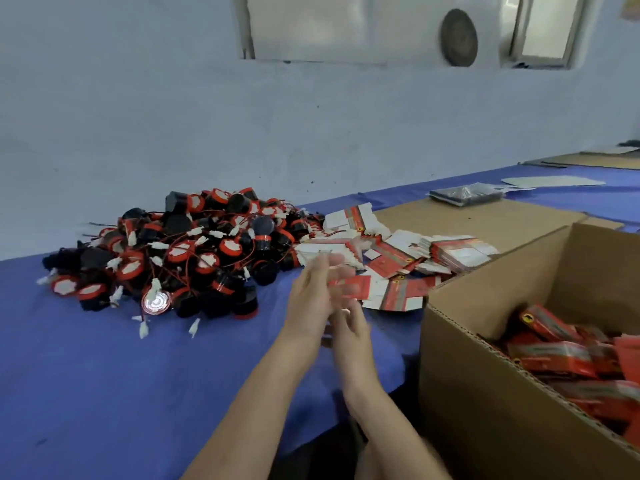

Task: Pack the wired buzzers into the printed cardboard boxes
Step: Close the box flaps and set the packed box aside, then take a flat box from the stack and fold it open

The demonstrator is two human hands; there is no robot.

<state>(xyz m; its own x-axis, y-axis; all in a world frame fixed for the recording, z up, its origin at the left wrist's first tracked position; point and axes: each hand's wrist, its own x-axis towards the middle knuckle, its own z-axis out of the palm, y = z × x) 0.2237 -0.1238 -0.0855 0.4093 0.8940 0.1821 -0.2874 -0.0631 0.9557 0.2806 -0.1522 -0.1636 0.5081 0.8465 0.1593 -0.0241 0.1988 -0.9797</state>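
Fingers (323, 271) of my left hand (310, 303) and right hand (351, 327) meet at a flat red-and-white printed cardboard box (349, 284); blur hides whether they clamp it. Black-and-red wired buzzers (166, 258) lie heaped far left on the blue-covered table (86, 375). Tangled wires could drag neighbouring buzzers off. A big brown cardboard carton (485, 393) crowds my right; open room lies near left.

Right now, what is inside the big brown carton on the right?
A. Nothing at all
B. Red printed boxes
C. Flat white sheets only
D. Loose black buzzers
B: the carton holds a jumble of red printed boxes, while the loose buzzers are heaped on the blue cloth to its left.
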